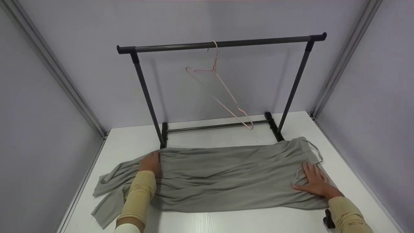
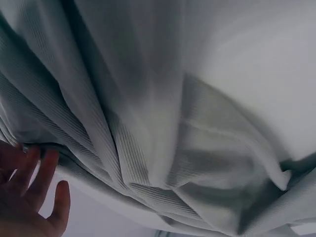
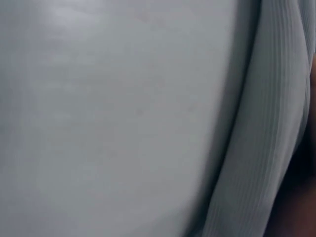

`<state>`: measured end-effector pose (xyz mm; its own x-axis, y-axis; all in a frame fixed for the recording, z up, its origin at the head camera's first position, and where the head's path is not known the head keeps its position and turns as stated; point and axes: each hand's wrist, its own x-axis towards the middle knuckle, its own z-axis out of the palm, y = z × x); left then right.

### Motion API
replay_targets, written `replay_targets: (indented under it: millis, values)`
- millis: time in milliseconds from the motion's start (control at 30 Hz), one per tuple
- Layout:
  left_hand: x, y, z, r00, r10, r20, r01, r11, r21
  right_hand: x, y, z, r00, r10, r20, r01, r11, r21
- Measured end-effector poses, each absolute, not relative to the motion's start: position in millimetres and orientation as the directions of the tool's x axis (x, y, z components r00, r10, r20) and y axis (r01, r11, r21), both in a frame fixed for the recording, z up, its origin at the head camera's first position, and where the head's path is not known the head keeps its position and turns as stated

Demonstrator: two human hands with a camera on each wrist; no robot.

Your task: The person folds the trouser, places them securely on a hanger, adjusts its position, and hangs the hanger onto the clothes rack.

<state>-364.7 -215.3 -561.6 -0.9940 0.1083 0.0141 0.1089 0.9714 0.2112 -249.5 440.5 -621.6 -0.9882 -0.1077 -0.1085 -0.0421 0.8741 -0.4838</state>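
A grey ribbed garment with a drawstring, seemingly trousers point(image 1: 226, 178), lies lengthwise across the white table. Its drawstring end is on the right, and two loose ends fan out at the left. At the upper edge, left of the middle, my left hand point(image 1: 150, 163) pinches the cloth with bent fingers; the thumb is hidden. The left wrist view shows that hand's other fingers point(image 2: 40, 182) apart beside the folds. My right hand point(image 1: 313, 183) rests flat, fingers spread, near the drawstring point(image 1: 318, 153). In the right wrist view that hand is mostly out of frame behind a ribbed fold point(image 3: 261, 128).
Behind the garment stands a black clothes rack point(image 1: 171, 47), its feet on the table. One pink hanger point(image 1: 228, 89) hangs from the bar. Grey panels point(image 1: 372, 97) close in the back and sides. A small black object point(image 1: 328, 220) lies by the right sleeve.
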Motion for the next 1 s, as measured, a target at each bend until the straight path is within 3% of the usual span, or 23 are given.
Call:
replay_targets:
  millis: [300, 667, 833, 1000]
  values:
    - [-368, -232, -585, -0.994, 0.038, 0.103, 0.069, 0.948, 0.312, -252, 453, -635, -0.991, -0.087, -0.097, -0.034, 0.889, -0.457]
    - [-335, -271, -604, -0.972, -0.118, -0.202, -0.18, 0.928, 0.327, -254, 447, -626, -0.986, -0.055, -0.159, 0.037, 0.848, -0.528]
    - [-319, -280, -601, -0.971, -0.099, -0.217, -0.167, 0.93, 0.326, -254, 445, -620, -0.984, -0.001, -0.177, 0.101, 0.821, -0.562]
    - [-312, -282, -595, -0.968, -0.113, -0.226, -0.178, 0.939, 0.294, -250, 439, -613, -0.988, -0.012, -0.155, 0.082, 0.808, -0.584]
